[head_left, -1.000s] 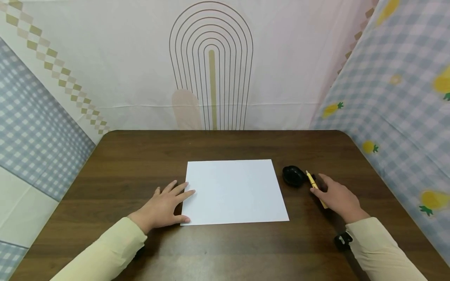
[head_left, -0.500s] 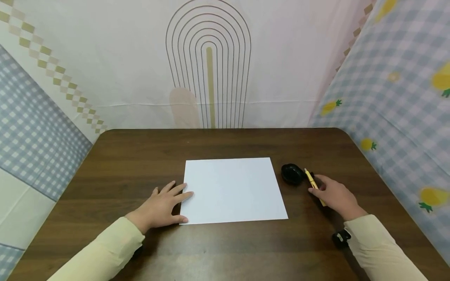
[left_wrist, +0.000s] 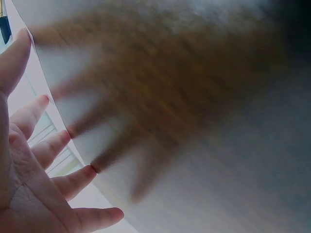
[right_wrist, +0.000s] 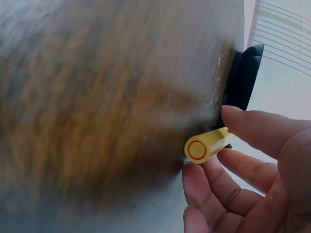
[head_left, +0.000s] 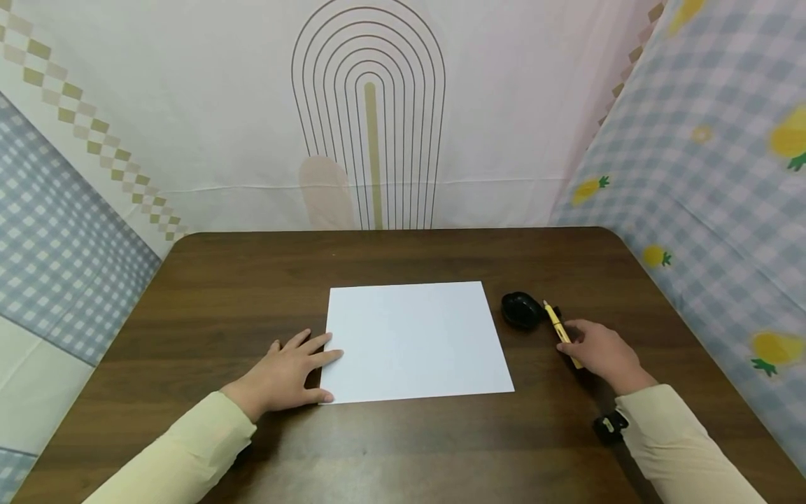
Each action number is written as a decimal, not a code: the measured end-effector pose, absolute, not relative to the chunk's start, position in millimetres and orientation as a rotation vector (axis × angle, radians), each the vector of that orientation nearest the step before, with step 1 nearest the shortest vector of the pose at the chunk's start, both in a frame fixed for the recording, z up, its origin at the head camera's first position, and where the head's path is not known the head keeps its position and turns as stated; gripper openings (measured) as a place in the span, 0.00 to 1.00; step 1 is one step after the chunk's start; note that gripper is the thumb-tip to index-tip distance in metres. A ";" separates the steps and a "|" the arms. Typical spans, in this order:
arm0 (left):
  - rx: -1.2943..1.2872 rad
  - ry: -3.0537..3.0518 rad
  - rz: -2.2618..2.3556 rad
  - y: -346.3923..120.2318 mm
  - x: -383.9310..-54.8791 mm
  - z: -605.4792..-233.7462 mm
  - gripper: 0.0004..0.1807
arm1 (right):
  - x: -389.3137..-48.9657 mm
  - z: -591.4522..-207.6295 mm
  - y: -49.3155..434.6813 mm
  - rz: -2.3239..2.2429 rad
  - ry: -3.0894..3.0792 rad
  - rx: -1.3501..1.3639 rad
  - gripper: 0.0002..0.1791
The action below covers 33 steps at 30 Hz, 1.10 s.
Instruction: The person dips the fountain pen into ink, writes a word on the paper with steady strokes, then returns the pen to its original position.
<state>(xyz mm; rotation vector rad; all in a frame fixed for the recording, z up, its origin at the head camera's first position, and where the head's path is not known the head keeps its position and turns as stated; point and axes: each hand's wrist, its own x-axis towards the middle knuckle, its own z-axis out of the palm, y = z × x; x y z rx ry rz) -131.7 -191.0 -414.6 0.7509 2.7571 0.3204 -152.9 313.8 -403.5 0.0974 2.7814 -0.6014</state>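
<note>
A white sheet of paper (head_left: 418,341) lies flat on the brown table. My left hand (head_left: 283,374) rests with spread fingers on its left edge; thumb and fingertips touch the paper. To the right of the sheet, my right hand (head_left: 604,353) pinches a yellow pen (head_left: 563,334) between thumb and fingers. The pen slants, its pale tip pointing away, beside a small black dish (head_left: 521,310). In the right wrist view, the round end of the pen (right_wrist: 197,150) faces the camera. A small dark piece by the pen is partly hidden.
The wooden table (head_left: 403,448) has rounded far corners. A white patterned cloth (head_left: 239,105) hangs behind it, and a blue checked cloth (head_left: 686,210) hangs along the right side. A black wrist strap device (head_left: 609,425) sits under the right sleeve.
The head view has shifted slightly. The right thumb and fingers have adjusted a little at the pen, which stays in place on the table. The left hand stays on the paper.
</note>
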 end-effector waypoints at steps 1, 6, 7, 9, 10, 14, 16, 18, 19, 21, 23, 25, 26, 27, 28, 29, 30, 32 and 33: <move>0.752 2.758 0.318 -191.0 -131.9 -414.7 0.39 | -153.2 -403.7 314.0 -0.596 2.779 0.101 0.34; 0.754 2.760 0.309 -191.3 -131.4 -414.4 0.40 | -153.8 -405.0 314.0 -0.585 2.782 0.098 0.30; 0.753 2.760 0.308 -191.5 -131.2 -414.4 0.40 | -153.8 -405.0 313.9 -0.585 2.784 0.095 0.30; 0.751 2.761 0.305 -191.8 -130.9 -414.7 0.39 | -153.6 -404.7 313.4 -0.585 2.787 0.092 0.29; 0.751 2.761 0.306 -191.9 -130.8 -414.9 0.39 | -153.4 -404.5 313.1 -0.584 2.788 0.091 0.28; 0.756 2.763 0.304 -192.4 -131.1 -416.5 0.40 | -152.3 -404.5 312.7 -0.583 2.792 0.093 0.27; 0.758 2.762 0.311 -192.5 -131.2 -417.2 0.40 | -151.9 -404.7 312.7 -0.591 2.794 0.098 0.26; 0.755 2.763 0.312 -192.7 -131.5 -417.9 0.40 | -151.9 -404.7 312.7 -0.605 2.792 0.112 0.25; 0.753 2.762 0.317 -192.6 -131.5 -418.0 0.40 | -151.8 -404.6 312.9 -0.608 2.798 0.118 0.25; 0.749 2.761 0.322 -192.6 -131.3 -418.1 0.40 | -151.7 -404.3 313.5 -0.606 2.818 0.123 0.24; 0.747 2.760 0.321 -192.6 -131.1 -418.0 0.40 | -151.0 -404.0 314.1 -0.607 2.848 0.117 0.24; 0.746 2.757 0.325 -192.7 -130.9 -417.6 0.40 | -149.8 -403.8 314.9 -0.602 2.894 0.096 0.23; 0.744 2.756 0.323 -192.7 -131.0 -417.5 0.40 | -149.2 -403.6 315.3 -0.606 2.912 0.085 0.23; 0.744 2.755 0.324 -192.8 -130.9 -417.4 0.40 | -148.5 -403.4 315.7 -0.615 2.927 0.078 0.23; 0.741 2.754 0.324 -192.8 -131.1 -417.3 0.39 | -147.9 -403.5 315.9 -0.623 2.941 0.074 0.23; 0.740 2.752 0.328 -192.8 -131.1 -417.2 0.39 | -147.3 -403.5 316.0 -0.628 2.954 0.072 0.23; 0.739 2.751 0.327 -192.8 -131.1 -417.3 0.40 | -146.9 -403.6 315.9 -0.632 2.965 0.072 0.23; 0.740 2.751 0.328 -192.7 -131.0 -417.3 0.40 | -146.5 -403.7 315.6 -0.649 2.980 0.077 0.23; 0.738 2.751 0.325 -192.6 -131.1 -417.4 0.40 | -146.3 -403.9 315.1 -0.656 2.987 0.080 0.23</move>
